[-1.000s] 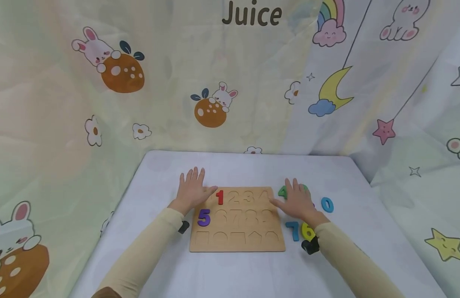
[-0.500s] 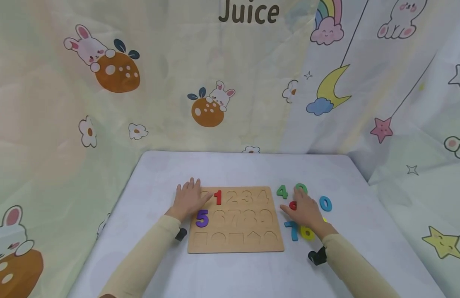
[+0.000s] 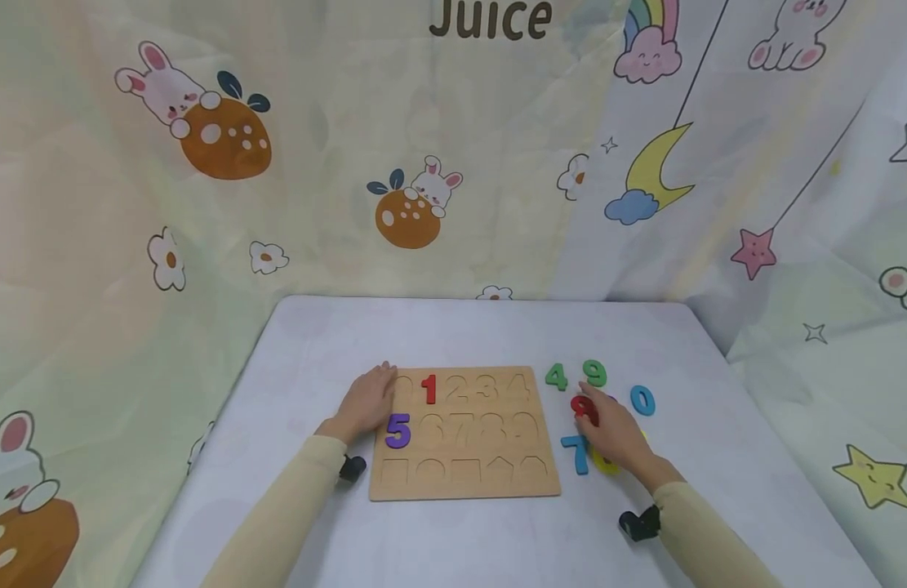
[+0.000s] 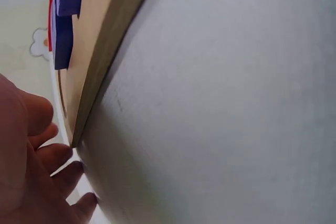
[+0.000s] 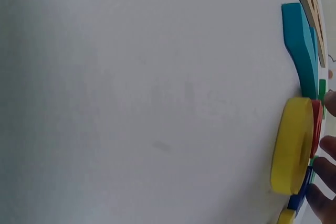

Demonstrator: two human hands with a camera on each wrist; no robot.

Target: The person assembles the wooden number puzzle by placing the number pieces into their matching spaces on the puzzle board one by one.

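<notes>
A wooden number board [image 3: 464,449] lies on the table, with a red 1 [image 3: 429,389] and a purple 5 [image 3: 397,431] in it. My left hand [image 3: 363,400] rests along the board's upper left edge, fingers loosely bent in the left wrist view, holding nothing. My right hand [image 3: 618,429] reaches over the loose pieces, thumb and index finger spread on either side of a red number piece [image 3: 584,410] that the hand partly covers. In the right wrist view the fingers [image 5: 328,145] hover close over the red piece. Under that hand, a yellow 6 [image 3: 606,464] is mostly hidden.
Near the red piece lie a green 4 [image 3: 557,377], a green 9 [image 3: 594,373], a blue 0 [image 3: 642,401] and a blue 7 [image 3: 580,459]. A dark blue piece [image 5: 299,195] shows beyond the yellow one. A printed cloth [image 3: 497,204] hangs behind the table.
My right hand has moved down and right from above the green pieces to the red piece, its fingers drawing in. My left hand has come down to the board's left edge.
</notes>
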